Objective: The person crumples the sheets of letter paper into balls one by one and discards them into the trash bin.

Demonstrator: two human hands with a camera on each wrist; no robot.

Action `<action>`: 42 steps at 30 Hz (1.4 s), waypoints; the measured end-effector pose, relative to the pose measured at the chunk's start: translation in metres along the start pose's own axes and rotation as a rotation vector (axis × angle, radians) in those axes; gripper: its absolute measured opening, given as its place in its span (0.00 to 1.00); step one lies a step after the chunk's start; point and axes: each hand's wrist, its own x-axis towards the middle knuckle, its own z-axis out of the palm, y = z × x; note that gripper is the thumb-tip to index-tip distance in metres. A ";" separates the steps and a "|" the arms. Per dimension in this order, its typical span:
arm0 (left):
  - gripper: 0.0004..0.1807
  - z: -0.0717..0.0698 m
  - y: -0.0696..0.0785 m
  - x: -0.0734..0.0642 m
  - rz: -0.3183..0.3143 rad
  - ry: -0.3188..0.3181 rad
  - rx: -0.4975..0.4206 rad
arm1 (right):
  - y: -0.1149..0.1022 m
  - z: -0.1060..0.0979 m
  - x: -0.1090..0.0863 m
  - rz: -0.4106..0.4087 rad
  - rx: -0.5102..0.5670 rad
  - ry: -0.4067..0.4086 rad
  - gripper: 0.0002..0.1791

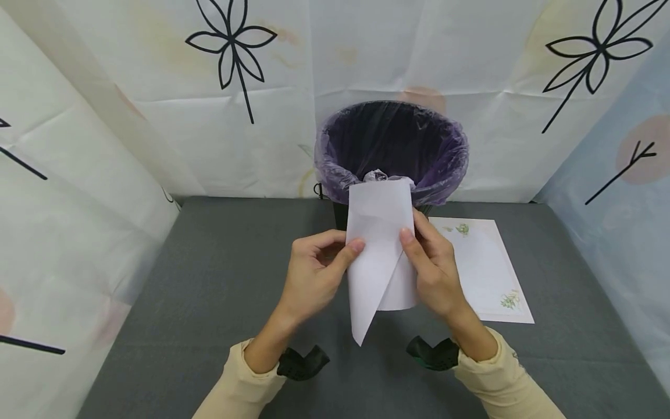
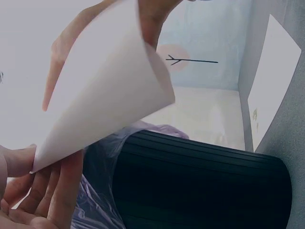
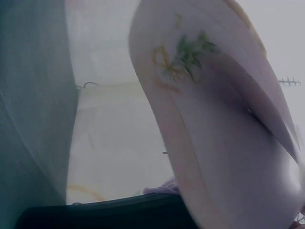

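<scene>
While the white sheet of paper rolled into a cone (image 1: 378,250) is hanging point-down above the grey cloth tabletop (image 1: 199,279), we are pinching it from both sides: our left hand (image 1: 313,278) is pressing thumb against its left edge, and our right hand (image 1: 433,269) is curling fingers round its right side (a green floral print is showing inside, in the right wrist view). Just behind it is standing a black bin with a purple plastic liner (image 1: 391,151). Right of it is lying a flat flower-printed white sheet (image 1: 487,273).

paper sheets: 2 (image 1: 379,244) (image 1: 484,267) | bin: 1 (image 1: 335,174) | hands: 2 (image 1: 314,273) (image 1: 431,270)
</scene>
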 end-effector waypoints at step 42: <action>0.13 -0.016 0.005 0.002 -0.138 -0.017 -0.331 | 0.014 -0.045 0.003 -0.103 0.626 -0.553 0.60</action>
